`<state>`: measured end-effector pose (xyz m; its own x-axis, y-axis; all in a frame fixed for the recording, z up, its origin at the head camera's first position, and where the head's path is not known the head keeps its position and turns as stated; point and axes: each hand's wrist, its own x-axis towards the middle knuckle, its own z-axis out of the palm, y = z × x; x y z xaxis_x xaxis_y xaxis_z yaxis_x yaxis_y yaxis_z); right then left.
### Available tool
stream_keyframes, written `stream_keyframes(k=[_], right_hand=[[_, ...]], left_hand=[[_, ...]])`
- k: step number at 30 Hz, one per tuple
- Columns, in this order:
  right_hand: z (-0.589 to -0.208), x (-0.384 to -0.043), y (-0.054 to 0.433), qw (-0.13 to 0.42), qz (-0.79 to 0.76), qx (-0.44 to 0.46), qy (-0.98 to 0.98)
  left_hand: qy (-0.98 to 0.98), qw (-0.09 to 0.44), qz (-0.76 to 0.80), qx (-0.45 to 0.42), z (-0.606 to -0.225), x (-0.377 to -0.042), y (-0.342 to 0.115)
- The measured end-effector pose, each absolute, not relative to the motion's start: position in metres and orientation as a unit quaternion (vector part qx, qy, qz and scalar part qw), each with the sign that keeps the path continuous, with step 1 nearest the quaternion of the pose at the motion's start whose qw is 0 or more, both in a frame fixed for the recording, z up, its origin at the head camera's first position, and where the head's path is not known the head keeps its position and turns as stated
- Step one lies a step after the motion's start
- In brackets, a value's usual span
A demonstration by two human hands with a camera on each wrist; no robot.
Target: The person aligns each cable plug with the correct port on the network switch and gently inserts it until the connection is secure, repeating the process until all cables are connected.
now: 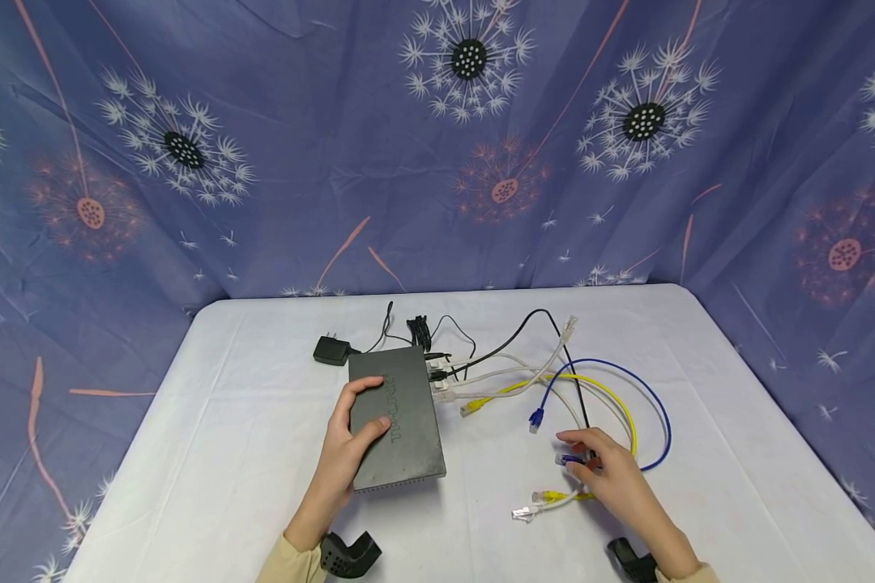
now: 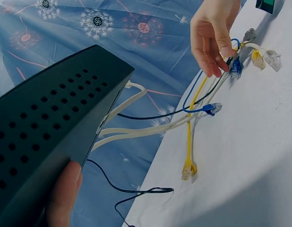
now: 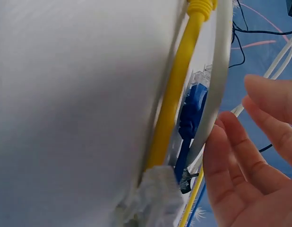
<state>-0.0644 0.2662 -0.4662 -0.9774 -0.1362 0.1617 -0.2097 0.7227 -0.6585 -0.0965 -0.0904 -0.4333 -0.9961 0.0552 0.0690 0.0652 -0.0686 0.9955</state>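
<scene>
A dark grey network switch marked TP-LINK lies under my left hand. My left hand grips it at its left side, thumb and a finger on the top face; the other fingers are hidden. In the left wrist view, the switch shows its vented side, with one fingertip at its edge. Over the front cable ends is my right hand, its fingers loosely bent and apart. Beside those fingers lies a blue network cable plug, next to a white cable and a yellow cable.
From the switch's right side run white cables and a black cable. A yellow plug and another blue plug lie on the white table. A black power adapter sits behind. A patterned curtain hangs beyond the table.
</scene>
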Motion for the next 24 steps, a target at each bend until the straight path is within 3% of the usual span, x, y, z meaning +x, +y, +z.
stream_keyframes(k=[24], right_hand=[[-0.4715, -0.0683, 0.2619, 0.038, 0.264, 0.071, -0.961]], left_hand=[[-0.678, 0.004, -0.734, -0.044, -0.4349, -0.0961, -0.0908]])
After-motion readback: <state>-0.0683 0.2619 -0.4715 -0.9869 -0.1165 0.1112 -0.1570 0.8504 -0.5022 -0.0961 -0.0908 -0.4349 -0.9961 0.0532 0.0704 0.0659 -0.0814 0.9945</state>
